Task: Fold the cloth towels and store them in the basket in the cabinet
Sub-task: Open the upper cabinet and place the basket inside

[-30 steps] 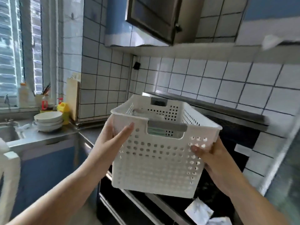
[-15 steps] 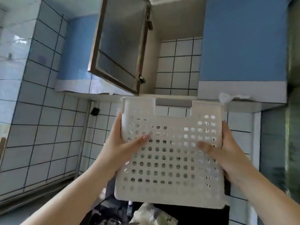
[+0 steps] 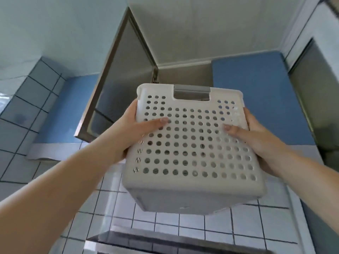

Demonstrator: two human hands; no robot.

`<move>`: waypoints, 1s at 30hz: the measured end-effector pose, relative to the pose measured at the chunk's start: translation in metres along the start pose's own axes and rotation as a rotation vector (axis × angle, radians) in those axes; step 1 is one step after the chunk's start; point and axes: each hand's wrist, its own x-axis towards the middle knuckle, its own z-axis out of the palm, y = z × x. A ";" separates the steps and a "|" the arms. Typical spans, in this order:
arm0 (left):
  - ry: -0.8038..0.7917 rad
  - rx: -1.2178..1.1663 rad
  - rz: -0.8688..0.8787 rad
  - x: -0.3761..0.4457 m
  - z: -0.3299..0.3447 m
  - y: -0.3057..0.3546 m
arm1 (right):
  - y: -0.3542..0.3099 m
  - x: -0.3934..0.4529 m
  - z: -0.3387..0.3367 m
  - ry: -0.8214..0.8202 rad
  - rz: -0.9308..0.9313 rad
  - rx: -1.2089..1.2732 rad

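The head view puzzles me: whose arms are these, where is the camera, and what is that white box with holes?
No machine here: a person wears a camera on the head, looking up. The left hand and right hand hold a white perforated plastic basket with a grey handle by its sides, thumbs across the front. It is raised toward the open wall cabinet, whose metal-framed door is swung open. Nothing rests on a surface in view; white wall tiles lie below.

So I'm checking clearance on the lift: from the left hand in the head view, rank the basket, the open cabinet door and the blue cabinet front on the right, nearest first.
From the left hand:
1. Basket, gripped by that hand.
2. Open cabinet door, up-left behind it.
3. Blue cabinet front, across on the right.
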 end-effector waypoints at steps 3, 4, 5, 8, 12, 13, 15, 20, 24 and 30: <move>0.012 0.040 0.012 0.022 -0.006 0.012 | -0.009 0.029 -0.002 -0.027 -0.034 -0.033; 0.022 0.055 0.020 0.029 -0.007 0.015 | -0.011 0.038 -0.003 -0.027 -0.044 -0.040; 0.034 0.072 0.029 0.037 -0.009 0.019 | -0.014 0.048 -0.004 -0.029 -0.051 -0.054; 0.067 0.097 0.054 0.063 -0.012 0.029 | -0.019 0.079 -0.008 -0.023 -0.088 -0.057; 0.002 0.159 0.098 0.091 -0.009 0.038 | -0.019 0.110 -0.017 -0.056 -0.085 -0.038; 0.000 0.173 0.104 0.099 -0.008 0.037 | -0.015 0.117 -0.019 -0.066 -0.087 -0.028; 0.009 0.183 0.111 0.112 -0.007 0.036 | -0.011 0.128 -0.024 -0.067 -0.099 -0.004; 0.020 0.195 0.129 0.140 -0.010 0.024 | 0.002 0.155 -0.026 -0.061 -0.119 -0.006; 0.022 0.150 0.152 0.165 -0.016 -0.002 | 0.021 0.174 -0.023 -0.025 -0.148 -0.032; 0.031 0.065 0.171 0.205 -0.016 -0.056 | 0.071 0.201 -0.025 0.032 -0.152 -0.075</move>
